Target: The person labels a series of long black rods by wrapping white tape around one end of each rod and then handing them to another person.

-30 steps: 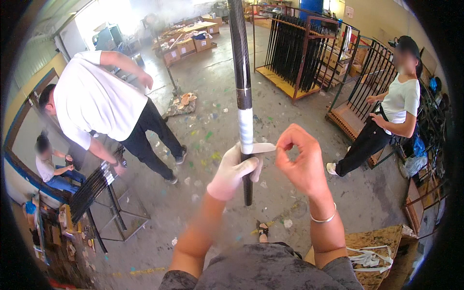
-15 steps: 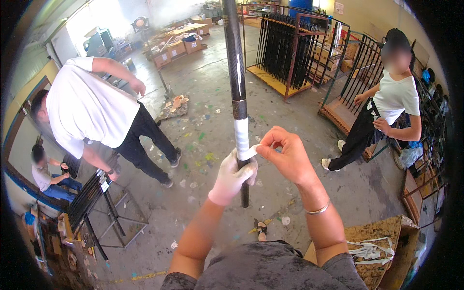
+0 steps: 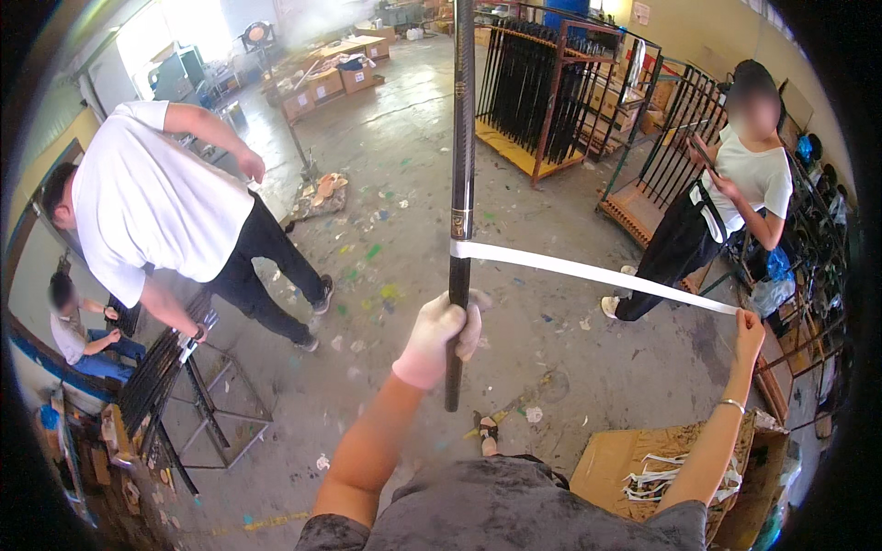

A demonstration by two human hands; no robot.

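Note:
An upright black carbon-look pole (image 3: 462, 138) stands in front of me, its lower end near chest height in the picture's middle. My left hand (image 3: 439, 332), in a pale thin glove, is wrapped round the pole close to that end. A white tape strip (image 3: 597, 273) stays attached to the pole just above the left hand. It runs taut to the right, sloping slightly down. Out at the far right, my bare right hand (image 3: 749, 338) pinches the free end of the strip between thumb and fingers.
A cardboard box (image 3: 602, 464) with used white strips (image 3: 675, 477) sits at lower right. A person (image 3: 753, 174) stands by a rack (image 3: 634, 207) at right. Another person (image 3: 165, 202) bends over a stand of black poles (image 3: 161, 376) at left; someone sits behind.
My right hand has pulled far out to the right, unwinding the white tape from the pole into a long strip. The left hand keeps its hold. The person at right has raised their hands.

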